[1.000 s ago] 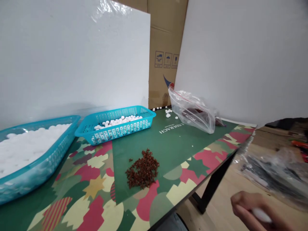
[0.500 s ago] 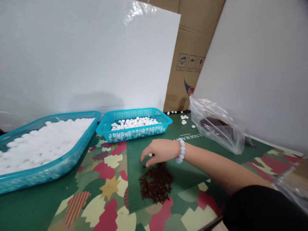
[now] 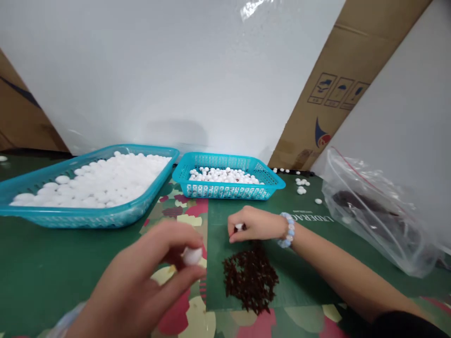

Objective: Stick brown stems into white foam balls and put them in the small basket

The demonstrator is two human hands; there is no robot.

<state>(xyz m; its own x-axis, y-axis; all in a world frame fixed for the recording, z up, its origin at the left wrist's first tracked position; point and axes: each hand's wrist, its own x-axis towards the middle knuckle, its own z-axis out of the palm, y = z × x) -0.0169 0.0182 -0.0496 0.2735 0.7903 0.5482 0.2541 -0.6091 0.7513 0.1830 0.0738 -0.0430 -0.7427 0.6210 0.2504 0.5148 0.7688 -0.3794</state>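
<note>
A pile of small dark-brown bits (image 3: 248, 279) sits on the green counter cover (image 3: 218, 218), and everything else is placed around it. The left hand (image 3: 151, 277) is to the left of the pile, up off the counter. Its thumb and finger pinch a round white ball (image 3: 192, 256) between their tips. The right hand (image 3: 255, 224) is just past the far side of the pile. Its fingers are curled in, and they hold another white ball (image 3: 239, 227) – some dark stuff shows next to that one, but it is too small to make out. A bracelet of pale blue and white beads (image 3: 288, 230) goes around the right wrist.

Farther behind the pile is a small blue plastic basket (image 3: 278, 182) with holes in its sides and lots of white balls inside. Left of the pile, and farther back, is a bigger blue basket (image 3: 123, 213) with even more white balls. A few loose white balls (image 3: 301, 190) lie behind the pile, off to its right. A clear zip bag (image 3: 384, 216) is right of the pile – it has dark-brown stuff in it.
</note>
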